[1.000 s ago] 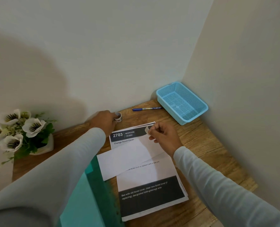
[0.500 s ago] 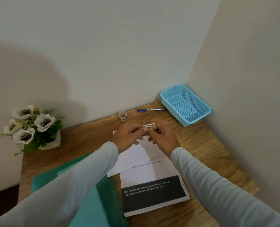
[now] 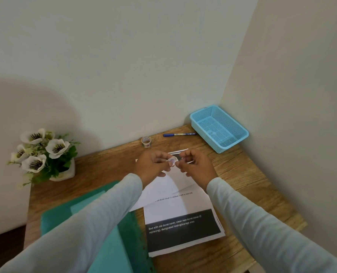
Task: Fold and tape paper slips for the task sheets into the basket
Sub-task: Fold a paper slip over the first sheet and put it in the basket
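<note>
Left hand (image 3: 154, 168) and right hand (image 3: 197, 166) meet over the task sheet's (image 3: 183, 209) far end. Fingers (image 3: 185, 155) of both pinch a short tape piece (image 3: 172, 160), probably held taut so it can't curl. Folded paper slip (image 3: 163, 186) lies across the sheet, unsealed. Tape roll (image 3: 146, 141) stands beyond the sheet; basket (image 3: 232, 141) sits past its far-right corner, handy for the drop.
</note>
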Demonstrator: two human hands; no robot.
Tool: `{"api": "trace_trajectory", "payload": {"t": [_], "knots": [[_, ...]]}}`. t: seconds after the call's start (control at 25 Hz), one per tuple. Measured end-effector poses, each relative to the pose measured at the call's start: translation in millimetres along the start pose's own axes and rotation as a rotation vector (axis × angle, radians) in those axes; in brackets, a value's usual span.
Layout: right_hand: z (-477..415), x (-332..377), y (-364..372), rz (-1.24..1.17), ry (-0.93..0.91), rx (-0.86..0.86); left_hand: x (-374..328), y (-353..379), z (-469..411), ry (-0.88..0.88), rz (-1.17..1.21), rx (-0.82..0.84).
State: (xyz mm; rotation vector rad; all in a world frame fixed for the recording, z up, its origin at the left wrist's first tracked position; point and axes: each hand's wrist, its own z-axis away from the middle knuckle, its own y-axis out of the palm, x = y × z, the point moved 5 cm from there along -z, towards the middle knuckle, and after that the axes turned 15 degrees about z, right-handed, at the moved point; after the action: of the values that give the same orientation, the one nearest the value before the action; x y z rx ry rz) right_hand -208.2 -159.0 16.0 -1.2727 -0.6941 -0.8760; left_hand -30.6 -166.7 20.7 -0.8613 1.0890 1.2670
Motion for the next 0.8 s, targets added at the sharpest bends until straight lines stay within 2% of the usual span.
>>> {"api": "trace_trajectory", "payload": {"t": [0.16,0.28,0.44,0.56,0.8], "knots": [[-0.1,-2.9,-0.7,-0.012,-0.003,0.031,-1.2,8.9,-2.9,0.029,-0.11,0.049],[-4.3,-13.7,-5.4,-0.024,0.056,-0.018,4.1,9.7,-10.0,0.065,-0.207,0.042],[-10.6,-40.2,-17.6,-0.093,0.22,-0.14,21.6,9.2,-20.7,0.132,-0.472,0.033],[-13.2,-56.8,-16.6,-0.046,0.322,-0.147,36.7,13.4,-24.5,0.131,-0.673,0.045],[-24.8,-64.4,-6.2,0.016,0.374,-0.128,49.8,24.2,-36.1,0.229,-0.978,0.144]]}}
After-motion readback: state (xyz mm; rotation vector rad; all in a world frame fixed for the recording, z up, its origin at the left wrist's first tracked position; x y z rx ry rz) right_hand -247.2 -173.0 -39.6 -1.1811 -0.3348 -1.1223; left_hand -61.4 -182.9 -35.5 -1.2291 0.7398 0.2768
